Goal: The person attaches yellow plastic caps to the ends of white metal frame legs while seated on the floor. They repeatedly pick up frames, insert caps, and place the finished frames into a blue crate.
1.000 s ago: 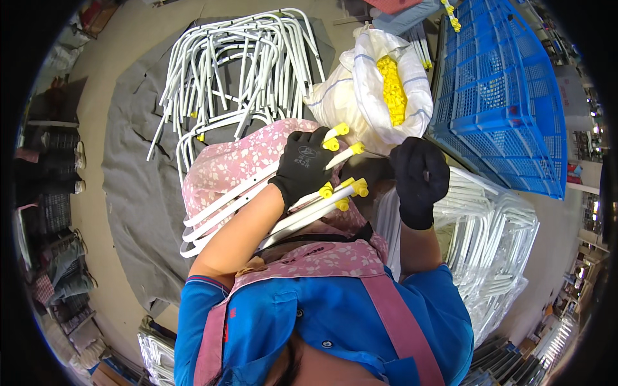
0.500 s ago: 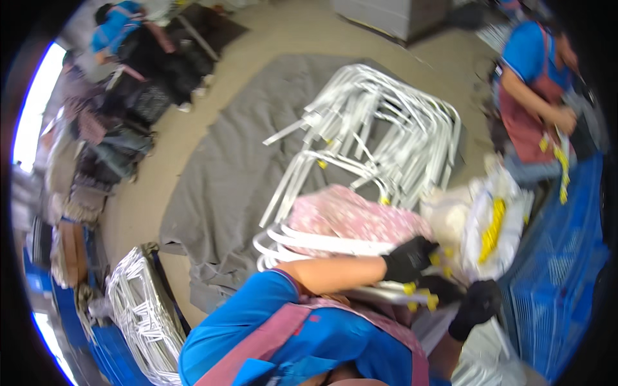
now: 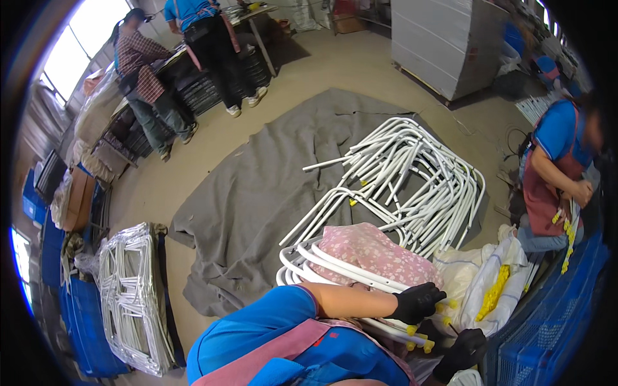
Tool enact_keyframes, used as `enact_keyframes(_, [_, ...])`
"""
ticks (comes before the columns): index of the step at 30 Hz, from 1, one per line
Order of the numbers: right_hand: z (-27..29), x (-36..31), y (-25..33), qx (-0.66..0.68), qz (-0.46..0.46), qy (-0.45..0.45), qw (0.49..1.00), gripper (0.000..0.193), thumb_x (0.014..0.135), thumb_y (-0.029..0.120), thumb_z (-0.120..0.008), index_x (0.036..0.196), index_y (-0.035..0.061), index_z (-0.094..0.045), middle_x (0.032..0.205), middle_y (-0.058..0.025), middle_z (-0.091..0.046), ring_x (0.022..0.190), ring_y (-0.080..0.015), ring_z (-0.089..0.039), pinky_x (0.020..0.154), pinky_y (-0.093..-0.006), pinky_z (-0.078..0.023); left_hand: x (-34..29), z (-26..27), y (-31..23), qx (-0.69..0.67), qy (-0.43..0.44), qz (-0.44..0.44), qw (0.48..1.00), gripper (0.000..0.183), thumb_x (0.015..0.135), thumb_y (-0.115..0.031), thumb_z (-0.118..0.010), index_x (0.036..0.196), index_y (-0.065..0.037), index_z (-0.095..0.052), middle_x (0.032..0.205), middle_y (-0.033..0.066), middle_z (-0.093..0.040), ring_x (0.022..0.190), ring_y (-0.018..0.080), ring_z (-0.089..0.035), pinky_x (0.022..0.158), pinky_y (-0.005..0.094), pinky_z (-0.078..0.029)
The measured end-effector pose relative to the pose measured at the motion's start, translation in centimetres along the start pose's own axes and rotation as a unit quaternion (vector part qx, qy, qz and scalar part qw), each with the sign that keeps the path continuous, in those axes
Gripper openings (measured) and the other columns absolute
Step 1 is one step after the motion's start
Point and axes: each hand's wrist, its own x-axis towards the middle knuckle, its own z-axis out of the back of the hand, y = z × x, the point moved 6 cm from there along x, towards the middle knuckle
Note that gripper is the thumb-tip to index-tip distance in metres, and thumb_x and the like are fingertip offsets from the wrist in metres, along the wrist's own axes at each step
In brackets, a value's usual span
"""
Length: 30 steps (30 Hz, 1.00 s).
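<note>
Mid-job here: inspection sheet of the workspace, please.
Surface: rumpled grey cloth on the beige floor.
Job's things: white bent tubes with yellow end caps, along pink floral fabric; white woven sack holding yellow pieces.
Clutter: jumbled heap of white tubing on the cloth.
Hands: black-gloved left hand, grip closed on the tubes; black-gloved right hand near the caps, grip unclear.
Cables: dark loop, perhaps a cable.
Surroundings: blue plastic crate; co-worker in pink apron.
</note>
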Motion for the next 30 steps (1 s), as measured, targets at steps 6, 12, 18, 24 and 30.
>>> enact_keyframes(6, [-2.9, 1.6, 2.5, -0.318, 0.003, 0.072, 0.945, 0.035, 0.1, 0.022, -0.039, 0.07, 0.0045, -0.043, 0.074, -0.0113, -0.052, 0.065, -0.0161, -0.046, 0.06, -0.0281, -0.037, 0.1, 0.2, -0.4, 0.051, 0.021, -0.025, 0.998, 0.024, 0.07, -0.012, -0.068, 0.091, -0.001, -0.07, 0.122, 0.0163, -0.053, 0.102, 0.0349, -0.052, 0.09, 0.0409, -0.044])
enact_keyframes(12, [-6.5, 2.1, 7.8, -0.762, -0.033, 0.291, 0.577, 0.018, 0.095, 0.023, -0.051, 0.081, 0.011, -0.056, 0.072, -0.0099, -0.057, 0.068, -0.0267, -0.059, 0.057, -0.0403, -0.047, 0.0, -0.1, -0.8, 0.066, 0.015, -0.08, 0.994, 0.019, 0.072, -0.016, -0.065, 0.082, 0.001, -0.07, 0.121, 0.0197, -0.052, 0.101, 0.0365, -0.051, 0.089, 0.0422, -0.043])
enact_keyframes(18, [-10.1, 3.1, 5.1, -0.78, 0.11, 0.494, 0.367, 0.009, 0.084, 0.012, -0.054, 0.075, 0.0111, -0.055, 0.06, -0.0062, -0.055, 0.052, -0.0224, -0.058, 0.047, -0.0369, -0.046, 0.4, -1.1, -0.5, 0.094, -0.015, -0.083, 0.992, 0.022, 0.072, -0.019, -0.063, 0.073, 0.0, -0.072, 0.119, 0.0224, -0.054, 0.1, 0.0362, -0.052, 0.089, 0.0435, -0.043])
enact_keyframes(24, [-3.7, 5.1, 4.2, -0.662, -0.188, 0.384, 0.615, 0.009, 0.086, 0.014, -0.058, 0.078, 0.0094, -0.058, 0.059, -0.004, -0.053, 0.051, -0.0178, -0.052, 0.048, -0.032, -0.041, 0.5, -1.2, -1.0, 0.169, -0.005, -0.103, 0.98, 0.023, 0.068, -0.02, -0.064, 0.075, -0.001, -0.075, 0.12, 0.0238, -0.055, 0.103, 0.0366, -0.052, 0.094, 0.0448, -0.042])
enact_keyframes(30, [0.6, 3.5, 2.9, -0.533, -0.465, 0.193, 0.68, 0.014, 0.09, 0.015, -0.057, 0.083, 0.0066, -0.067, 0.059, 0.0019, -0.054, 0.042, -0.0066, -0.043, 0.039, -0.0209, -0.034, 1.2, -3.0, -0.4, 0.156, 0.111, -0.071, 0.979, 0.03, 0.069, -0.019, -0.063, 0.086, 0.001, -0.075, 0.129, 0.027, -0.053, 0.114, 0.0392, -0.052, 0.103, 0.0476, -0.039])
